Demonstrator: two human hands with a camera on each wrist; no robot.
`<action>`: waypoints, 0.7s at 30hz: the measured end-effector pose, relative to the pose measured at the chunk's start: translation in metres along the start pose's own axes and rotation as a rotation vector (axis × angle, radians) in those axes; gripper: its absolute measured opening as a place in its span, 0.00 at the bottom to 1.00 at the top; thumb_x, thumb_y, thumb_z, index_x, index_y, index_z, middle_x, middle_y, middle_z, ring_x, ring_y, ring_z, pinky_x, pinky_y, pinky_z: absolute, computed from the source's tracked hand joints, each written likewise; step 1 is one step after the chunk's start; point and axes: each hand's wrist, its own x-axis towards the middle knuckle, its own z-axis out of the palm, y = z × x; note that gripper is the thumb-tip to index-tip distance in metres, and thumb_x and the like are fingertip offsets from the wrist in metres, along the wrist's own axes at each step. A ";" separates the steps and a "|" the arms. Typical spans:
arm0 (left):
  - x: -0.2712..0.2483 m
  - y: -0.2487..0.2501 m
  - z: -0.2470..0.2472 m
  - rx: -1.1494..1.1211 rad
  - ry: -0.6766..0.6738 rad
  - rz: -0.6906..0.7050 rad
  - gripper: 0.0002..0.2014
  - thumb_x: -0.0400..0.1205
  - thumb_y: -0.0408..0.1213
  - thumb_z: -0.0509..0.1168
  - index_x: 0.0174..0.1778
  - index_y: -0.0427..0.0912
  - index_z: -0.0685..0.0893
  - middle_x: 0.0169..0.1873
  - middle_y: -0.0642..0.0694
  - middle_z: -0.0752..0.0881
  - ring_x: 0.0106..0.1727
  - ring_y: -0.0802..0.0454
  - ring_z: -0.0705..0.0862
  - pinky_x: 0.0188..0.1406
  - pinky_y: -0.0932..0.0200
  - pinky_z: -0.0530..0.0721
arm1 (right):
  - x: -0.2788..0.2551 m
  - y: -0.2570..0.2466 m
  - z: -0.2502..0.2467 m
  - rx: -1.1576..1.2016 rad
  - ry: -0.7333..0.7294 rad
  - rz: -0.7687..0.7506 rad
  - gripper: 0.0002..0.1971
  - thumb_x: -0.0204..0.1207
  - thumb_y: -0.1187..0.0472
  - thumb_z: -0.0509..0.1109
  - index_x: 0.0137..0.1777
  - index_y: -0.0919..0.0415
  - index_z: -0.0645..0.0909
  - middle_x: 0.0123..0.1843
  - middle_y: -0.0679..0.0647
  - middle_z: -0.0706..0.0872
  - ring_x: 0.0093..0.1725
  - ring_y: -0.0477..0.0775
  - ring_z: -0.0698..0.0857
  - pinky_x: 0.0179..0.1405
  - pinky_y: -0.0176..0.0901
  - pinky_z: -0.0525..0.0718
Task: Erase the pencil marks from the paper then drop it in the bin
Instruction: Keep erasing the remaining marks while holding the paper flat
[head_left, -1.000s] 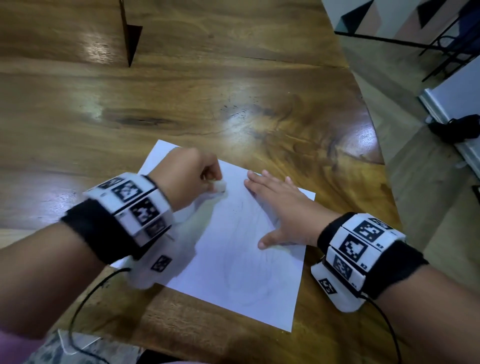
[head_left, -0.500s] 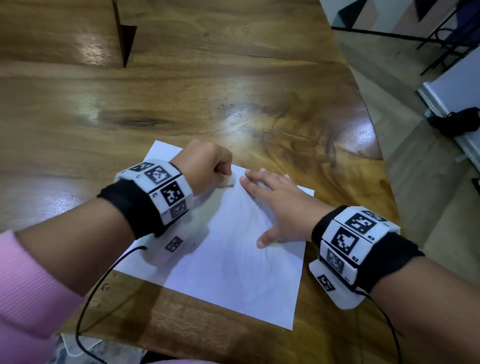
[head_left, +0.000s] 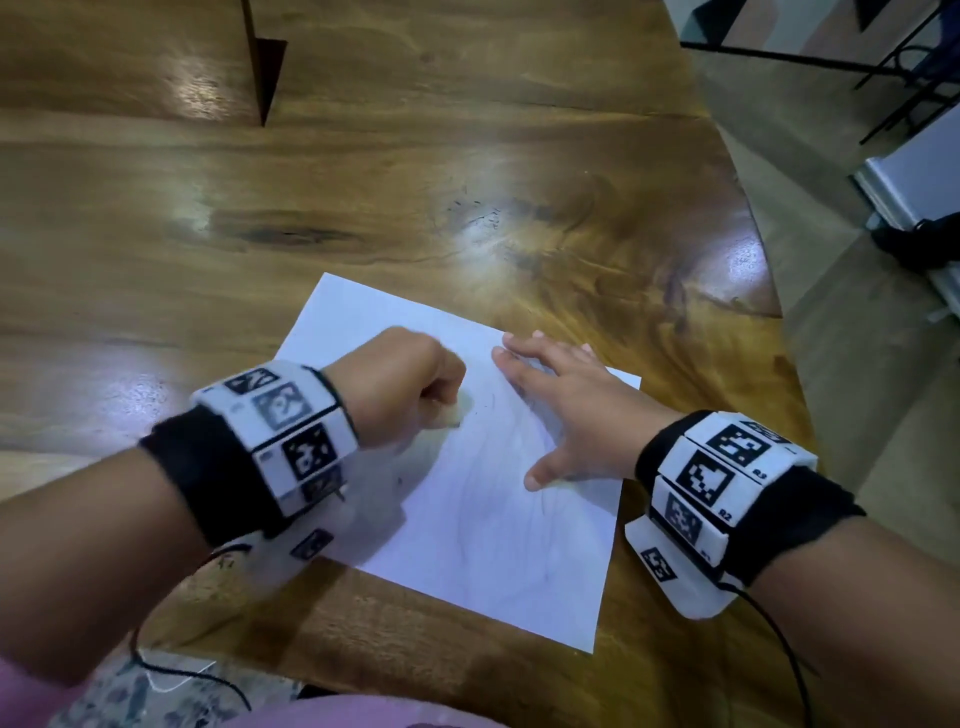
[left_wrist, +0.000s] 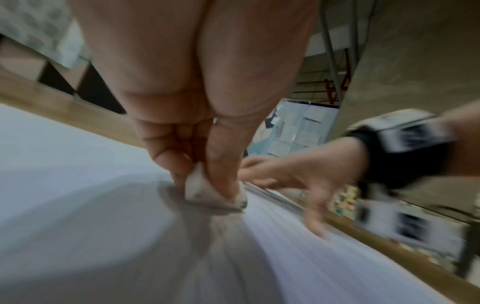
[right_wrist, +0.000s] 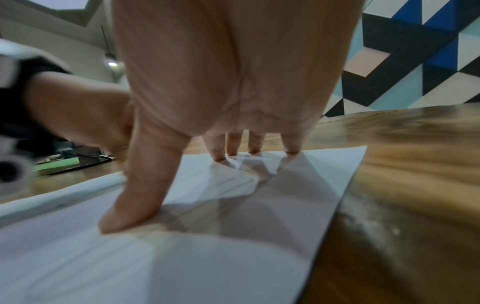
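Observation:
A white sheet of paper (head_left: 488, 519) with faint pencil lines lies on the wooden table (head_left: 467, 182). My left hand (head_left: 410, 389) pinches a small white eraser (left_wrist: 207, 191) between thumb and fingers, and its soiled bottom edge presses on the paper (left_wrist: 78, 226). The eraser (head_left: 452, 408) sticks out below the fist in the head view. My right hand (head_left: 566, 400) lies flat on the sheet's right part, fingers spread and straight. The thumb and fingertips (right_wrist: 221, 158) press down on the paper (right_wrist: 233, 267). No bin is in view.
The table's curved right edge (head_left: 769, 291) drops to a tiled floor. A dark triangular gap (head_left: 265, 78) cuts into the tabletop at the back. Cables run from both wristbands toward the near table edge. Dark objects lie on the floor at far right (head_left: 924, 244).
My left hand with the eraser has slid back toward me and a little left over the paper, then up and back again. The right hand stays pressed in place.

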 end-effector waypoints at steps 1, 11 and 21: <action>-0.017 -0.003 0.004 0.003 -0.050 0.021 0.06 0.68 0.32 0.72 0.28 0.41 0.81 0.25 0.53 0.76 0.29 0.54 0.73 0.28 0.74 0.69 | 0.000 0.000 0.000 -0.003 -0.005 -0.002 0.59 0.63 0.45 0.79 0.83 0.48 0.39 0.83 0.40 0.39 0.82 0.45 0.35 0.77 0.47 0.31; -0.016 -0.009 0.005 -0.087 0.106 -0.026 0.08 0.69 0.40 0.71 0.28 0.40 0.83 0.29 0.44 0.83 0.33 0.49 0.79 0.35 0.60 0.75 | 0.000 -0.001 -0.001 -0.012 -0.007 0.006 0.59 0.63 0.45 0.79 0.83 0.49 0.39 0.83 0.40 0.39 0.82 0.46 0.35 0.79 0.49 0.33; -0.012 -0.003 0.000 -0.105 0.119 -0.109 0.06 0.70 0.38 0.73 0.35 0.39 0.85 0.33 0.45 0.83 0.37 0.49 0.78 0.38 0.60 0.73 | 0.001 -0.002 0.000 -0.017 -0.007 0.010 0.59 0.63 0.45 0.79 0.83 0.50 0.39 0.83 0.41 0.38 0.82 0.46 0.35 0.80 0.50 0.33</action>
